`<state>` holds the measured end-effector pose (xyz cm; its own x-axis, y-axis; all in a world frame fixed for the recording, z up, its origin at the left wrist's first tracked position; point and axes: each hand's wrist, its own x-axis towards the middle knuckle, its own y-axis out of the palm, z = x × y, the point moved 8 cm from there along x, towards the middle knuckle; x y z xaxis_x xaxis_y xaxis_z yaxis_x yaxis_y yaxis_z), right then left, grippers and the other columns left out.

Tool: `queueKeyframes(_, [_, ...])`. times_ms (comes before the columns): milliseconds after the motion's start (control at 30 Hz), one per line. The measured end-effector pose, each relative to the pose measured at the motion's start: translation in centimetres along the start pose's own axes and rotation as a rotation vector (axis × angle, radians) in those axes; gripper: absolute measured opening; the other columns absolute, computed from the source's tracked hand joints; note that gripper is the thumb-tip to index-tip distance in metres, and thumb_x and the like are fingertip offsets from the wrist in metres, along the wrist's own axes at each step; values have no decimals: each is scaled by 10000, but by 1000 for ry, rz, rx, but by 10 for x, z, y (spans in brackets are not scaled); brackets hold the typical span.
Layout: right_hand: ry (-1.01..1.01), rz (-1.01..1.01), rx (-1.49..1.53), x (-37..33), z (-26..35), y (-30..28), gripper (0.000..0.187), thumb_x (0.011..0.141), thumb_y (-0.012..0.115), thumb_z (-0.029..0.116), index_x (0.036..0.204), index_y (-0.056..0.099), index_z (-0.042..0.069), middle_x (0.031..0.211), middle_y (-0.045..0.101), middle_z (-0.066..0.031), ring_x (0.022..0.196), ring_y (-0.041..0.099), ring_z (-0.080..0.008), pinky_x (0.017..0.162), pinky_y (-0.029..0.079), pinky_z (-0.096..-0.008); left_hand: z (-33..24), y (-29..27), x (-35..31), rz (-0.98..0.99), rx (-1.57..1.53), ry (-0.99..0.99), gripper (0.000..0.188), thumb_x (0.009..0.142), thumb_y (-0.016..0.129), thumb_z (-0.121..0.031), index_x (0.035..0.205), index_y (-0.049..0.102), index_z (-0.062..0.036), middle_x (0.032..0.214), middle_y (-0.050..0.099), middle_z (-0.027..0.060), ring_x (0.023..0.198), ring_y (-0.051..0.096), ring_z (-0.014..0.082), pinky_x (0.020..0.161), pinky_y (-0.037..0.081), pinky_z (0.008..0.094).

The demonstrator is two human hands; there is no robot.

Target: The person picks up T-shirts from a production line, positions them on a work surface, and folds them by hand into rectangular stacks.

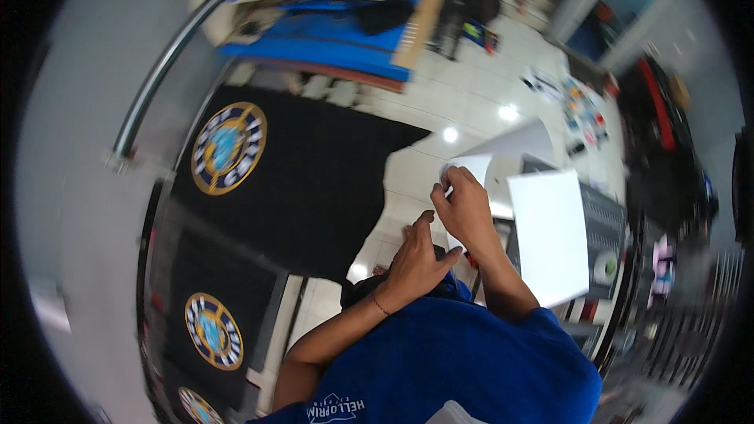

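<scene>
The right hand (463, 208) grips the white paper (481, 165), fingers pinched together near its far end. The paper is right of the black cloth (306, 173), apart from it; its long axis runs away from the body, far end leaning right. The left hand (419, 263), right of the cloth's near corner, is loosely open; paper contact cannot be determined. Farther right of the cloth, a second sheet (551, 235) points lengthwise away from the body.

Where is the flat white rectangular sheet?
The white sheet shows right of centre in the head view, between the right hand and a grey slotted panel.
</scene>
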<state>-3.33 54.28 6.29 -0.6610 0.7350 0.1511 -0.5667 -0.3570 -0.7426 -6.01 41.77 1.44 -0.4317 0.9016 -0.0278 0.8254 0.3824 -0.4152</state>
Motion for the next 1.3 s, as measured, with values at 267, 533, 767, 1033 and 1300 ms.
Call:
queueKeyframes(267, [-645,546,178,61,208,216,282,859,671,190,1042,544,17,1097,554,-179,941,606,-380,782,500,-461,139,-183,-50,-835,-149,-446,163,917,594,-129,981,602,21,753,616,181,620,579,250,588,466,385])
queueKeyframes(533, [-807,1245,294,86,216,235,472,892,709,247,1305,556,79,1460,430,-126,1043,651,-244,788,548,-341,324,-236,-98,-1356,-471,-749,216,926,616,-136,983,643,70,859,687,137,770,624,185,721,501,355])
queueKeyframes(767, [-689,486,302,317,120,83,321,943,528,46,1260,563,5,1177,612,-111,964,611,-164,833,476,-294,352,-308,-82,-1448,-282,-968,278,907,626,-178,981,636,89,938,684,240,895,676,333,795,506,417])
queueKeyframes(1033, [-720,31,-236,441,39,70,505,926,652,150,1362,469,-29,1397,486,-221,1350,399,-356,1143,279,-455,378,-352,-73,-1336,-137,-1068,353,913,628,-220,1102,628,77,1092,652,257,1037,634,348,859,498,423])
queueKeyframes(1300, [-790,207,-433,442,77,107,325,927,646,247,1066,583,-40,950,608,-263,926,569,-458,849,440,-517,379,-366,-68,-1097,-37,-1209,416,918,623,-262,1182,600,59,1252,603,280,1217,558,407,1021,452,430])
